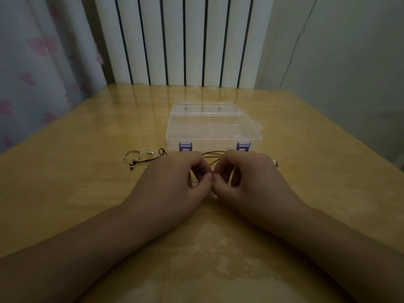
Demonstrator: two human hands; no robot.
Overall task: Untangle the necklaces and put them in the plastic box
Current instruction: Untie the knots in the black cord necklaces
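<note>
Both hands [212,178] pinching black cord [215,154], plastic box [213,127] shut

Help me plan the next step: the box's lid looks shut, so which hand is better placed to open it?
Hard to call: both hands, left hand and right hand, pinch the necklaces, each below a purple latch of the plastic box.

My left hand [175,178] and right hand [247,178] meet thumb to thumb, fingers [197,162] curled, pinching; both forearms rest on the table [65,182].
</note>
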